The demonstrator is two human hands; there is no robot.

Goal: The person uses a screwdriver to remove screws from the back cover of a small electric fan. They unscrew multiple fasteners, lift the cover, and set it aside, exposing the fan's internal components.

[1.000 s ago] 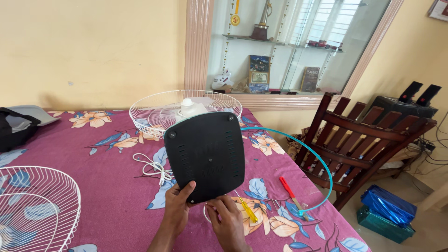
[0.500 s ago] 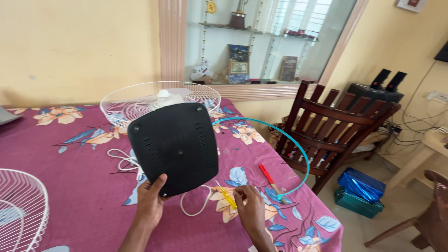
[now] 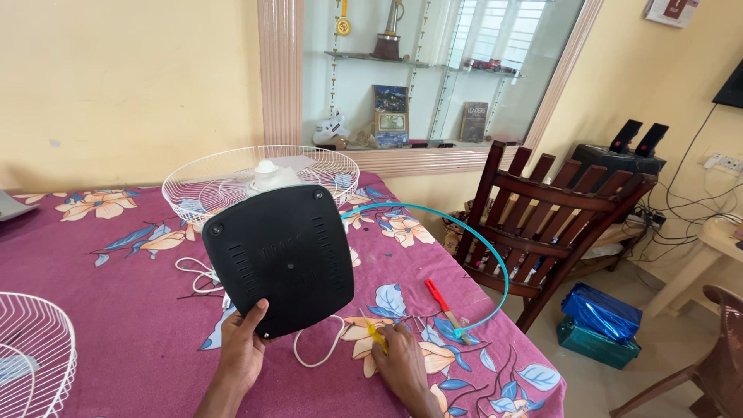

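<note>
Left hand (image 3: 241, 350) grips the lower edge of the black fan base (image 3: 279, 259), thumb up across its underside, base tipped up at about 11 o'clock from the hand. Right hand (image 3: 402, 361) lies fingers-down on the table, closed over the yellow screwdriver (image 3: 376, 333); only the handle tip shows past the knuckles. Red screwdriver (image 3: 442, 300) lies at 2 o'clock from the right hand, just beside the end of the teal ring (image 3: 495, 267), which arcs out over the table's right edge. Purple floral cloth (image 3: 101, 310) is bare at 9 o'clock of the left hand. White cord (image 3: 325, 352) loops between the hands, partly hidden behind the base. White fan guard (image 3: 232, 174) sits at 12 o'clock, its hub mostly covered by the base; a second guard (image 3: 31, 356) is cut off at the left frame edge. On the floor at 3 o'clock, a shiny blue wrapped package (image 3: 607, 308) rests on a green box (image 3: 594, 340), beside the wooden chair (image 3: 557, 224).
</note>
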